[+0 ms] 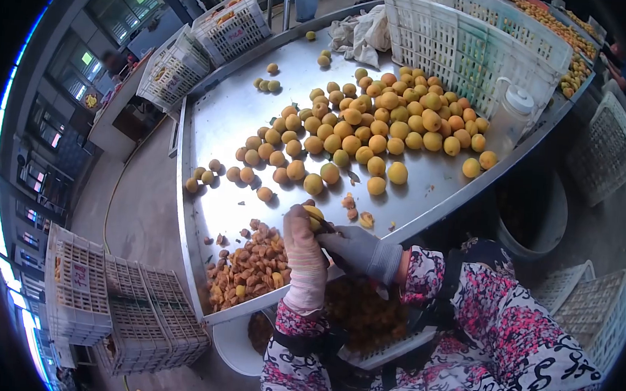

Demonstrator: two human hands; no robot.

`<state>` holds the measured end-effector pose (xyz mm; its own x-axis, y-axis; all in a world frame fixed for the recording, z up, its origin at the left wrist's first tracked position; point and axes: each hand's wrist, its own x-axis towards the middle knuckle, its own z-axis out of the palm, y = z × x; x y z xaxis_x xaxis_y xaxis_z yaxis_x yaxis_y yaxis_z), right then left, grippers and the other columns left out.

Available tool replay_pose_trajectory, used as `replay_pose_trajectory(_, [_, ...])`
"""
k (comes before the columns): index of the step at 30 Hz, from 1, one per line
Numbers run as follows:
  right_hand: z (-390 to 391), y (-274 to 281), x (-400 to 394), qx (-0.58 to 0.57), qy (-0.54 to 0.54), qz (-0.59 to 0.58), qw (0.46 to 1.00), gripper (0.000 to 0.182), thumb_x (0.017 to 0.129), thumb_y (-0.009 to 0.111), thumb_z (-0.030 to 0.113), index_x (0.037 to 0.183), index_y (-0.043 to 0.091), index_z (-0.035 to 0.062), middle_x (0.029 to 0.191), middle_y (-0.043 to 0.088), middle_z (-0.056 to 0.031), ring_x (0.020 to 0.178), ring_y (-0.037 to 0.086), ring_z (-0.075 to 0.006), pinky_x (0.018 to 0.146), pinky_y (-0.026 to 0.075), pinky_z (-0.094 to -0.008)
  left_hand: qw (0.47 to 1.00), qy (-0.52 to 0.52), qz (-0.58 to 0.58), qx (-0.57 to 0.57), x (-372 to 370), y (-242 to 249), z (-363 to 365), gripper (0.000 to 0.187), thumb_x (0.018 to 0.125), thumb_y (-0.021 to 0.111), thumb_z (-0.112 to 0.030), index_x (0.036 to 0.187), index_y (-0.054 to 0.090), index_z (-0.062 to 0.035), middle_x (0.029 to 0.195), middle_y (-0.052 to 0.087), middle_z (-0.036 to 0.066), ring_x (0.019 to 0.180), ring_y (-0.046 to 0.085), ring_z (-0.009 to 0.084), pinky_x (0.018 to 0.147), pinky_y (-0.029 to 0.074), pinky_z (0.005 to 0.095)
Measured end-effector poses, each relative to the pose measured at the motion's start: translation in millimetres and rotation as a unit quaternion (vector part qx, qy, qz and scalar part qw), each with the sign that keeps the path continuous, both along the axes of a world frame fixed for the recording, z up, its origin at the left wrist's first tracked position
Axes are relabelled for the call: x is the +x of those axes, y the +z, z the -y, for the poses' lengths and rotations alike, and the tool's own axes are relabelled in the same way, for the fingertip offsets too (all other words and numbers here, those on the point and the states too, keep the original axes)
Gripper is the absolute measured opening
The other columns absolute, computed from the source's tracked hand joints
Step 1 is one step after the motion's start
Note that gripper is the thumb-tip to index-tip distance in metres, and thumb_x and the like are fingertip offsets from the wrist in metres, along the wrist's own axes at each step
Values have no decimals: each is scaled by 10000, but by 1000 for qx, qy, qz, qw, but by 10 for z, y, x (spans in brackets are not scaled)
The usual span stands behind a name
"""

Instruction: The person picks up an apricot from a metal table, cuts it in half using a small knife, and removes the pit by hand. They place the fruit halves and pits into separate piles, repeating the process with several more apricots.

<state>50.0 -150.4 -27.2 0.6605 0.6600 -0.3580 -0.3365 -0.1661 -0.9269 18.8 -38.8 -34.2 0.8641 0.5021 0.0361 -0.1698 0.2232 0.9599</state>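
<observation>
My left hand, in a pale glove, is closed on a yellow apricot above the near edge of the metal table. Right beside it, my right hand in a grey glove is closed, its fingers at the fruit. Something dark and thin shows between the fingers, too small to name. Beyond my hands lies a spread of whole apricots. Brown pits or fruit pieces are heaped at the table's near left corner, and a few fruit scraps lie just past my hands.
White crates stand on the table's far side, at back left and on the floor at left. A clear jar stands by the right edge. Below are a white bucket, a dark bin and a fruit-filled crate.
</observation>
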Motion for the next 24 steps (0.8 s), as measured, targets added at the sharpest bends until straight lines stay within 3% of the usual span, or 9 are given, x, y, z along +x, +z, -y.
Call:
replay_pose_trajectory(4, [43, 97, -1, -16, 38, -15, 999, 436, 873, 527, 400, 989, 597, -14, 857, 631, -142, 779, 600, -206, 725, 470, -328, 1000, 17, -14, 4, -31, 3, -13, 407, 944, 444, -400, 1013, 553, -14, 864, 525, 35, 783, 485, 132, 739, 412, 280])
replay_pose_trajectory(7, [29, 71, -18, -2, 14, 87, 996, 450, 869, 530, 418, 988, 598, -11, 873, 638, -163, 801, 617, -235, 745, 468, -350, 999, -18, -13, -23, -36, -47, -106, 399, 922, 493, -390, 1071, 554, -25, 939, 557, 45, 827, 527, 134, 748, 441, 270])
replay_pose_trajectory(9, [-8, -115, 24, -37, -5, 203, 979, 408, 880, 525, 417, 984, 599, 29, 656, 540, -24, 594, 526, -111, 536, 412, -244, 998, -44, -13, -32, -41, -13, -99, 395, 917, 506, -378, 1064, 552, -14, 925, 558, 48, 821, 530, 131, 745, 441, 268])
replay_pose_trajectory(13, [-28, -212, 19, -23, -18, 216, 976, 414, 883, 522, 410, 1002, 596, 20, 674, 553, -25, 620, 538, -102, 556, 422, -242, 998, -42, -27, 43, -32, 3, -126, 400, 922, 494, -379, 1071, 547, -11, 918, 563, 51, 818, 534, 133, 737, 442, 269])
replay_pose_trajectory(16, [15, -58, 14, 1, 2, 117, 993, 397, 887, 521, 396, 987, 599, 20, 677, 553, -26, 613, 531, -94, 549, 421, -244, 998, -42, -36, 25, -37, -11, -74, 398, 932, 468, -380, 1072, 550, -16, 914, 564, 51, 815, 534, 136, 748, 442, 270])
replay_pose_trajectory(18, [66, 81, 1, 4, 22, 37, 999, 472, 866, 541, 420, 1023, 588, -23, 838, 639, -121, 778, 594, -184, 720, 466, -313, 999, -22, -32, -6, -33, -59, -35, 395, 939, 445, -377, 1081, 548, -22, 915, 564, 49, 814, 535, 141, 758, 440, 268])
replay_pose_trajectory(22, [103, 47, 6, 25, 36, 41, 998, 452, 871, 544, 403, 1046, 588, -11, 844, 642, -113, 776, 591, -165, 708, 464, -306, 999, -21, -22, -8, -53, -117, -10, 388, 938, 444, -368, 1088, 548, -26, 918, 569, 52, 816, 538, 145, 762, 445, 273])
replay_pose_trajectory(24, [131, 90, 2, -22, 44, 124, 991, 436, 874, 550, 398, 1042, 594, -2, 810, 635, -116, 762, 592, -163, 699, 460, -293, 989, 1, -1, 150, -33, -189, -82, 319, 969, 360, -217, 1131, 527, 0, 944, 548, 94, 856, 552, 171, 781, 456, 299])
